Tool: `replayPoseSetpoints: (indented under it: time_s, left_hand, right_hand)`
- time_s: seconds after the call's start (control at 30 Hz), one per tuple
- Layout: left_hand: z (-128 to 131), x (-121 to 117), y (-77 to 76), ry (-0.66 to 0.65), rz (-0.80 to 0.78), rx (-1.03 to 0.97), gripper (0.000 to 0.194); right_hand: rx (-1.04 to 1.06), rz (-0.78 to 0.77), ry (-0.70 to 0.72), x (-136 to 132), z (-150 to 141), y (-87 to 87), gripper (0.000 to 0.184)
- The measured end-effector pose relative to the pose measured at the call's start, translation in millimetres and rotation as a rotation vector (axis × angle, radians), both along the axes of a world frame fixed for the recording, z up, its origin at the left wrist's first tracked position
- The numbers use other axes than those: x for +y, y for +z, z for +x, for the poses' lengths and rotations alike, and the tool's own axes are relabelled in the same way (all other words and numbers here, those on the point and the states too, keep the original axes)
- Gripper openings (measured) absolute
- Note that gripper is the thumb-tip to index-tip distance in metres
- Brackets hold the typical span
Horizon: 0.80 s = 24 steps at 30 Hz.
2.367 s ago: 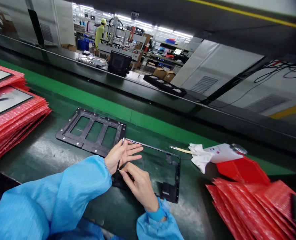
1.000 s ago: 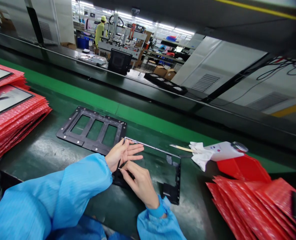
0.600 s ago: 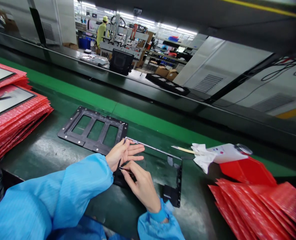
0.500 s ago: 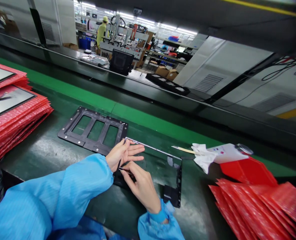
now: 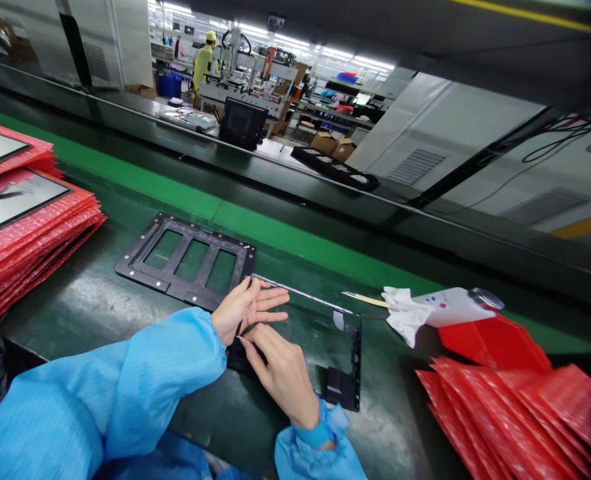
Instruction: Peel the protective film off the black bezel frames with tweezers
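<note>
Steadying the thin black frame point(image 5: 348, 363) at its near-left corner, the left hand point(image 5: 242, 310) lies with fingers spread flat and open across the rim, pressing rather than gripping. The right hand point(image 5: 280, 373) has its grip nearly closed — thumb and forefinger pinched on something fine and pale at the tip, too small to name — and touches that corner just beside the left fingers. The frame lies flat on the green surface point(image 5: 90, 300), between the black windowed plate point(image 5: 185, 261) and the red bags point(image 5: 510, 413). To do this step well, I judge the left palm should hold the frame down so the corner cannot slide, while the right works slowly with light pressure — the rim looks slender and likely to flex or lift if levered.
</note>
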<state>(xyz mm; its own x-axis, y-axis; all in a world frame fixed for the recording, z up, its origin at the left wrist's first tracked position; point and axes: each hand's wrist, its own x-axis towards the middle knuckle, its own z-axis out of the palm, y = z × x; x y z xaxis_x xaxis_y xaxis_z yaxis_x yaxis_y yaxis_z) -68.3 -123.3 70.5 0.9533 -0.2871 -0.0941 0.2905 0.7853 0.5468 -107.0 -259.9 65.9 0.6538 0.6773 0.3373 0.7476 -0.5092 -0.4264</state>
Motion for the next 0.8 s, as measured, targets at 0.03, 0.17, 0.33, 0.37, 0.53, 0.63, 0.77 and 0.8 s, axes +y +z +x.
replayPoseSetpoints:
  time_s: [0.03, 0.17, 0.33, 0.37, 0.53, 0.63, 0.77, 0.8]
  left_hand:
    - [-0.2, -0.2, 0.5, 0.002, 0.005, 0.001, 0.023]
    - [-1.2, -0.8, 1.6, 0.004, 0.027, 0.001, 0.021]
    - [-1.6, 0.1, -0.4, -0.015, 0.012, -0.025, 0.024]
    - [-1.4, 0.5, -1.0, -0.018, 0.009, -0.026, 0.025]
    - [0.1, 2.1, -2.3, -0.014, 0.000, -0.015, 0.024]
    - [0.6, 2.3, -2.3, -0.007, -0.004, -0.010, 0.024]
    - [1.2, 2.2, -2.6, -0.007, -0.003, 0.003, 0.022]
    - [1.3, 2.2, -2.8, -0.007, -0.006, 0.005, 0.022]
  right_hand:
    - [0.000, 0.009, 0.002, 0.1, 0.5, -0.6, 0.021]
    - [0.049, 0.054, 0.008, -0.2, 2.7, -3.1, 0.021]
    - [0.126, 0.087, 0.030, -1.3, 2.5, -4.6, 0.020]
    - [0.135, 0.085, 0.043, -1.4, 2.1, -4.7, 0.020]
    - [0.130, 0.102, 0.043, -2.3, 1.4, -3.9, 0.019]
    - [0.116, 0.109, -0.008, -3.1, 1.9, -2.7, 0.017]
    - [0.117, 0.103, -0.020, -3.9, 1.8, -2.4, 0.015]
    - [0.114, 0.101, -0.018, -3.9, 1.6, -2.6, 0.014]
